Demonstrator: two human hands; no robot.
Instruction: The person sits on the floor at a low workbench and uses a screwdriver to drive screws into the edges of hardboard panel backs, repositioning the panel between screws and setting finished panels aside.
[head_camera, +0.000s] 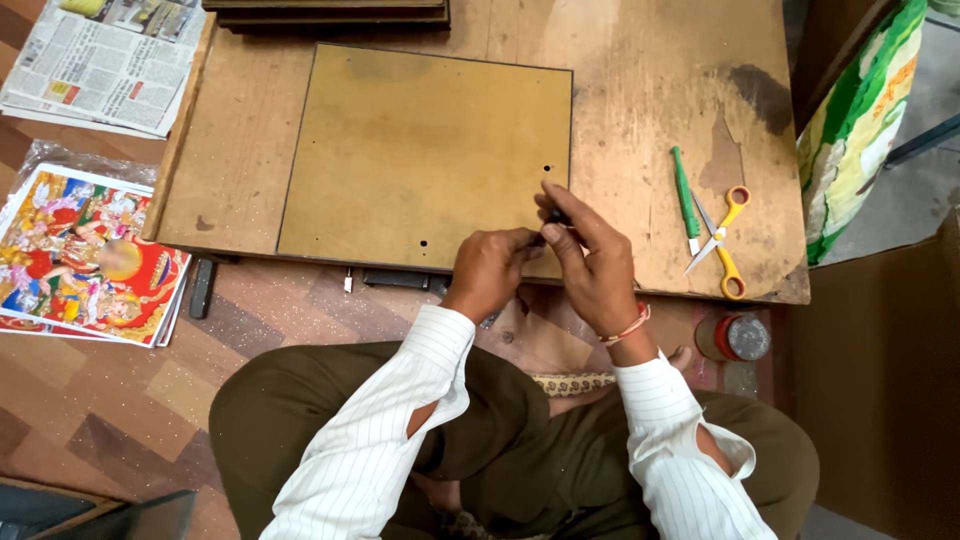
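1. I see my left hand (490, 268) and right hand (595, 262) meeting over the near right corner of the board (420, 155), which lies flat on the low wooden surface (640, 70).
2. Between the two hands sits a small dark object (553, 216); it is too small for me to tell what it is.
3. My right fingers (570, 205) are pinched closed on that object from above, thumb and forefinger together.
4. My left fingers (520, 240) are curled shut and touch the same object from the left; I cannot tell whether they truly grip it.
5. The board shows two small dark holes (547, 168), one near its right edge just above my right hand, one near its front edge left of my left hand.
6. To the right of my hands, on the surface, lie a green tool (684, 195) and yellow-handled scissors (722, 240), just beside each other and well clear of the board.
7. A small round jar (735, 338) stands on the floor by my right wrist.
8. On the floor to the left lie a stack of coloured prints (85, 255) and, further off, newspapers (95, 60).
9. Dark frames (330, 14) lie stacked at the far edge of the surface.
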